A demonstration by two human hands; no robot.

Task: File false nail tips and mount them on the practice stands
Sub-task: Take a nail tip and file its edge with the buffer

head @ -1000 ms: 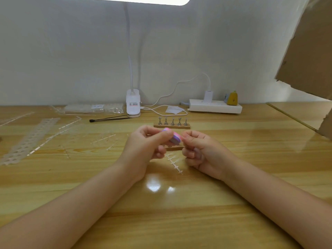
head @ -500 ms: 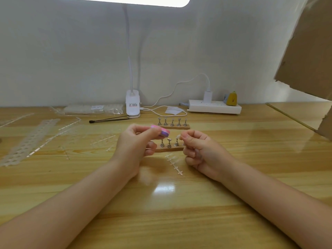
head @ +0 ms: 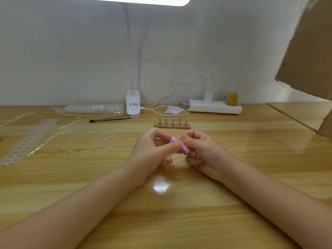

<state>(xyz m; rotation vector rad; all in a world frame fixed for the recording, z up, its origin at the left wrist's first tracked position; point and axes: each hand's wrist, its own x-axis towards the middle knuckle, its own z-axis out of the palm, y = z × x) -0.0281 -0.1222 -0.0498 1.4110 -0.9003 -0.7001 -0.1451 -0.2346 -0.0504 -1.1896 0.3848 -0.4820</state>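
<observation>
Varnished wooden desk (head: 233, 221) set against a pale wall, lit from above by a clip lamp (head: 133, 103). Directly in front of the lamp stands a wooden practice stand (head: 172, 125) bearing five upright metal pegs; to the lamp's right lies a white power strip (head: 214, 107). Nearer than the stand, the left hand (head: 152, 153) grips a pink-and-purple nail file (head: 180, 145) between curled thumb and fingers. The file's long axis runs diagonally, far-left to near-right. The right hand (head: 204, 151), fingers curled, pinches a clear nail tip (head: 178, 136) against the file's far end.
</observation>
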